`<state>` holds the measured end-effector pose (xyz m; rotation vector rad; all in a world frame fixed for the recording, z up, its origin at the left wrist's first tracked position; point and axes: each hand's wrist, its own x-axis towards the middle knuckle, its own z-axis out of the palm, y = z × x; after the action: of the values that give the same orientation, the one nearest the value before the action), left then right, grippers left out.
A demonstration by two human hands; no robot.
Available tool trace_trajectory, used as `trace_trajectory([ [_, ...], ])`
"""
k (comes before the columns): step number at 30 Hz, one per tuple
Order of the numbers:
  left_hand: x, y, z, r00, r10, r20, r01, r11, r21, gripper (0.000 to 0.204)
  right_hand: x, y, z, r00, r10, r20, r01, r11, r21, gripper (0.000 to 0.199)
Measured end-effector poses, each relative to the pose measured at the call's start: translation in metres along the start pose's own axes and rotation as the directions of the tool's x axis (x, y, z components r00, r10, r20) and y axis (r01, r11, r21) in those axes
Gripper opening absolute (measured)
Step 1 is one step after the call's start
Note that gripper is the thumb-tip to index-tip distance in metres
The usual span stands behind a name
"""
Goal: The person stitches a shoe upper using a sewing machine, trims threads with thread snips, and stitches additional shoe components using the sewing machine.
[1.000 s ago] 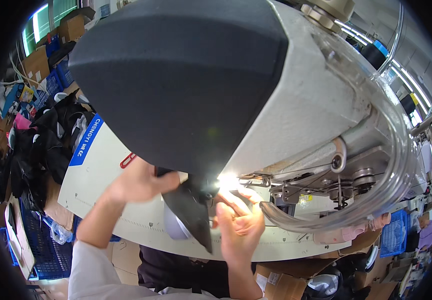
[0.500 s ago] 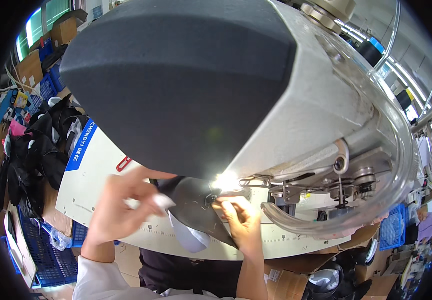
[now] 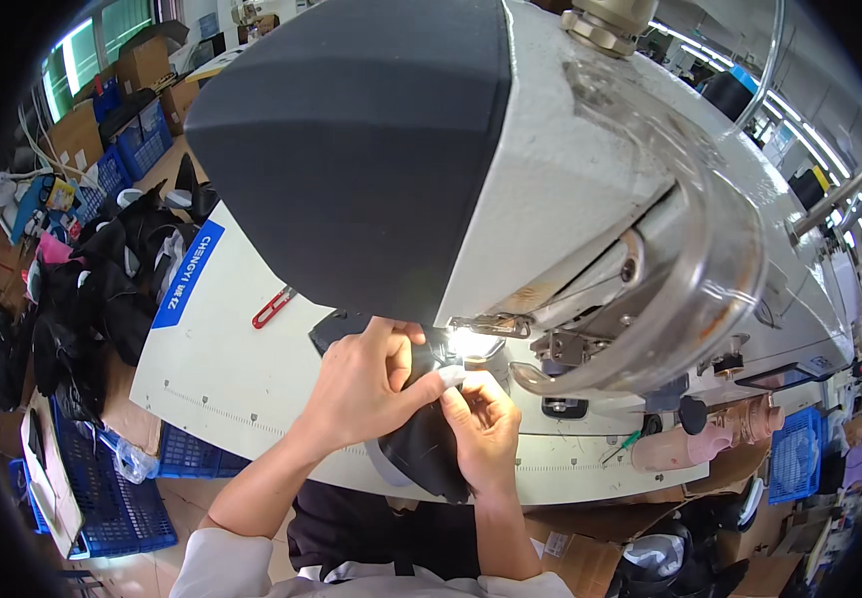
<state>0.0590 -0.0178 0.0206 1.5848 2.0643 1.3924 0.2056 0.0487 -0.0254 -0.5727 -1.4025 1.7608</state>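
Note:
A black leather-like piece [image 3: 419, 448] with a pale lining lies beneath the sewing machine [image 3: 561, 179], next to its bright lamp. My left hand [image 3: 361, 384] presses on its upper part, fingers bent, the thumb reaching right with a white covering on its tip. Close against that thumb, my right hand [image 3: 488, 429] pinches the right edge of the piece between thumb and curled fingers. Both hands meet just below the lit needle area. The machine's dark head hides what lies behind, and glare washes out the stitching spot.
On the white table [image 3: 222, 369] lies a red-handled tool [image 3: 273, 307]. A pink bottle [image 3: 672, 448] and a green-handled tool [image 3: 631, 440] lie at the right. Black pieces [image 3: 102, 284] are heaped at the left, above blue crates [image 3: 117, 513]. A cardboard box [image 3: 575, 563] stands below the table.
My left hand has moved right and down onto the black piece, its thumb now meeting my right hand. The view has shifted, bringing the pink bottle into sight.

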Motion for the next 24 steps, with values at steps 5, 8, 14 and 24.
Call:
trace_trajectory([
  [5,0.018,-0.004,0.0,0.998,0.033,-0.056,-0.035,0.998,-0.048,0.037,0.0,0.007,-0.002,0.997,-0.08,0.02,0.082,0.987,-0.136,0.005],
  [8,0.021,-0.002,0.004,0.99,0.039,-0.137,-0.048,0.997,-0.066,0.036,-0.001,0.011,-0.004,0.999,-0.04,0.019,0.042,0.993,-0.11,0.006],
  [14,0.006,-0.011,0.011,0.983,0.123,-0.137,-0.115,0.991,0.069,0.028,-0.003,0.013,-0.006,1.0,-0.005,0.013,0.005,1.0,-0.017,0.01],
  [24,-0.001,-0.013,0.026,0.969,0.048,-0.243,-0.069,0.994,-0.08,0.037,-0.003,0.011,-0.005,0.998,0.05,-0.025,-0.048,0.996,0.079,0.011],
])
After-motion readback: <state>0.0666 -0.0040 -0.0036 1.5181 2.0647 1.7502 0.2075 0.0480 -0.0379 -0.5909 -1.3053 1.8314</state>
